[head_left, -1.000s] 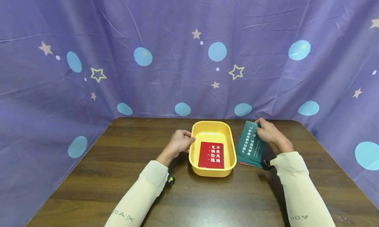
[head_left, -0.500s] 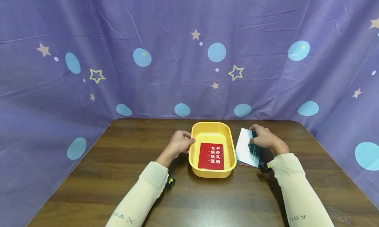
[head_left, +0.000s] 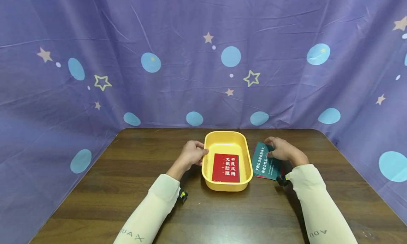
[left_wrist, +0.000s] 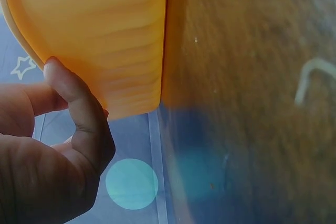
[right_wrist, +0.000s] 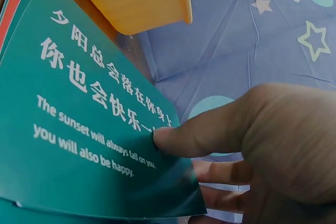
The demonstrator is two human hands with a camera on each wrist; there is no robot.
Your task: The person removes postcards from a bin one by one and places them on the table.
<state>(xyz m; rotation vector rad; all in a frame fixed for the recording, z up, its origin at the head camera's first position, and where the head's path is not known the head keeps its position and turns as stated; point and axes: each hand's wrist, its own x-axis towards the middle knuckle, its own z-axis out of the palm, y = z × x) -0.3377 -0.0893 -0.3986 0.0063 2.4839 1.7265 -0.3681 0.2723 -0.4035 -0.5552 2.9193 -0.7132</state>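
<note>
The green card (right_wrist: 89,108) is pinched in my right hand (head_left: 282,149), while my left hand (head_left: 191,154) pinches the yellow tray (head_left: 227,187), in which lies a red card (head_left: 219,168).

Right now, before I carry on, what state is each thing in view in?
Tray: upright on the table, open-topped.
Red card: lying in the tray, print up, over at least one other card.
Green card: print up, pinched near one end.
Cards underneath: mostly hidden, edges showing.
Left hand: pinching the tray's rim.
Right hand: pinching the green card.
Curtain: hanging, creased.
</note>
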